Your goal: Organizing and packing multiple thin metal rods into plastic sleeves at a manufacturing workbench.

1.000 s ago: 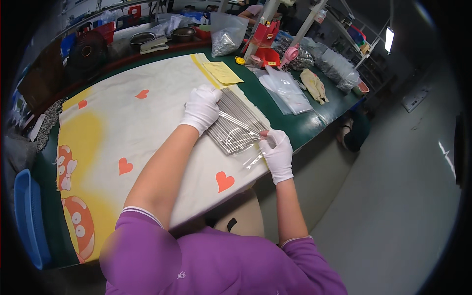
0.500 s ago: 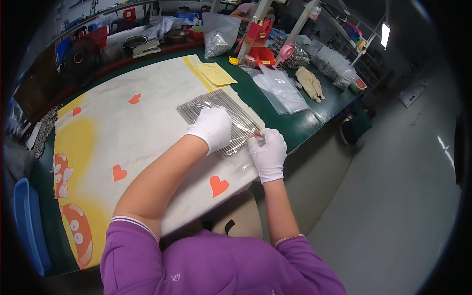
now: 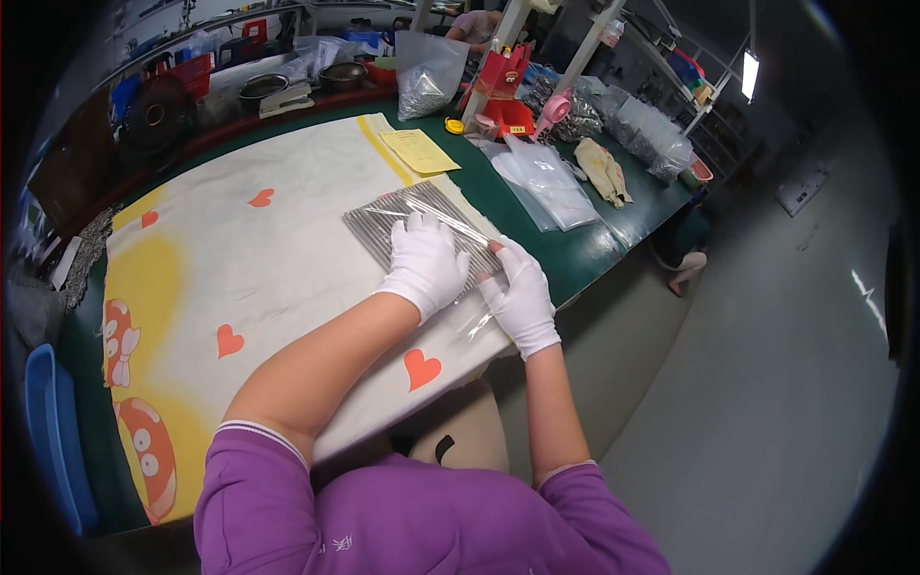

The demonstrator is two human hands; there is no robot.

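Observation:
A clear plastic bag holding a flat row of thin grey rods (image 3: pixel 372 225) lies on the white cloth (image 3: pixel 297 278) with its yellow edges and orange hearts. My left hand (image 3: pixel 424 264), in a white glove, rests on the bag with its fingers spread over the rods. At the bag's right edge is my right hand (image 3: pixel 522 299), also gloved, its bare thumb tip and fingertip apart and touching the plastic. The loose, empty end of the bag reaches toward me, partly hidden beneath my hands.
Beyond the bag lie a yellow paper slip (image 3: pixel 422 151) and some clear plastic bags (image 3: pixel 548 182) on the green table (image 3: pixel 599 251). A crumpled cloth (image 3: pixel 602 171), a pink fan (image 3: pixel 554 110) and a red bin (image 3: pixel 508 117) stand farther back. At left is a blue tray (image 3: pixel 57 441); another person (image 3: pixel 685 249) is low at right.
My left hand has flattened and spread its fingers on the bag, shifting slightly toward me. My right thumb and finger have moved apart from their pinch at the bag's edge.

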